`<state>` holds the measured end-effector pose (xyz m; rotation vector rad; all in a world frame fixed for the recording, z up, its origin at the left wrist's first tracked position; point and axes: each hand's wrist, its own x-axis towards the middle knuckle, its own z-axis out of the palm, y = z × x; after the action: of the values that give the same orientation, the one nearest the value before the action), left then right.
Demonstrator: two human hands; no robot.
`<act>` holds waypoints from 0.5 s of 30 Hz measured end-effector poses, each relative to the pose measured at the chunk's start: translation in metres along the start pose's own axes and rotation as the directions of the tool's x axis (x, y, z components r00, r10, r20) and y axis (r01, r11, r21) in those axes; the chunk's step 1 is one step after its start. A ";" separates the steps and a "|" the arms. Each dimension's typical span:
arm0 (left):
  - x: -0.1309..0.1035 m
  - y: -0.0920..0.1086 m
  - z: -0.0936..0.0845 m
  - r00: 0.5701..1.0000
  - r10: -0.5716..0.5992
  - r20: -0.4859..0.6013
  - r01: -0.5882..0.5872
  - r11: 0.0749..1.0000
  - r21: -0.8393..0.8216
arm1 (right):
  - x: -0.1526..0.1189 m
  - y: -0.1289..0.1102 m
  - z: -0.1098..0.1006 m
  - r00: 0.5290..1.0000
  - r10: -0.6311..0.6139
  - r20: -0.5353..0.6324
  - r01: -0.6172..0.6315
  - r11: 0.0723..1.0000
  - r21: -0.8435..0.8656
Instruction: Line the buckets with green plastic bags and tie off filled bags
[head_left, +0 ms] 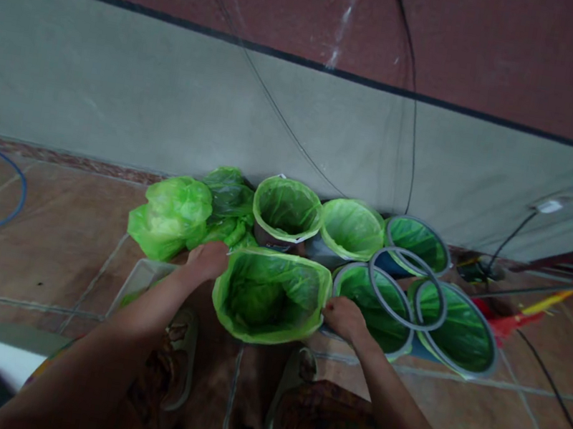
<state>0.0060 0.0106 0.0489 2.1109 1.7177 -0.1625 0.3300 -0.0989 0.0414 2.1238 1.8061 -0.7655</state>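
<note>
Gripping green-lined bin (259, 335)

Clamping L hand (209, 260) on its L edge, R hand (343, 316) on R edge. Holding bin in front of 2 lined bins (283, 233) by wall (164, 94), btwn bunched green bags (170, 214) on L & gray-rimmed bins (492, 359) w/ 2 loose rings (443, 309) on R.

Possibly a home, tiled floor (68, 216), two-tone wall (123, 80), open sandals (189, 355).

The plastic bag (307, 287) is bright green, thin and shiny. Its mouth is wide open and faces up, shaped like a box with round corners. Inside, it is wrinkly and darker near the bottom. It is just in front of a round bin (271, 242).
</note>
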 end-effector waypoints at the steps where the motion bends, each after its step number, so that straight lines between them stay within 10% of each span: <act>1: -0.001 0.003 -0.003 0.999 -0.036 0.000 0.036 0.999 0.036 | -0.002 -0.003 -0.006 0.999 -0.016 -0.043 0.017 1.000 0.020; 9: -0.006 0.031 -0.032 0.988 0.016 -0.154 -0.051 0.973 -0.226 | -0.007 -0.023 -0.042 0.949 -0.097 -0.299 0.253 0.799 0.545; 15: -0.017 0.052 -0.044 0.924 0.223 -0.312 -0.383 0.557 -0.737 | -0.023 -0.059 -0.071 0.809 -0.134 -0.572 0.568 0.427 0.704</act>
<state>0.0451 0.0040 0.1068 1.6848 1.1165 0.7944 0.2864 -0.0705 0.1215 2.6439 2.5582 -1.7483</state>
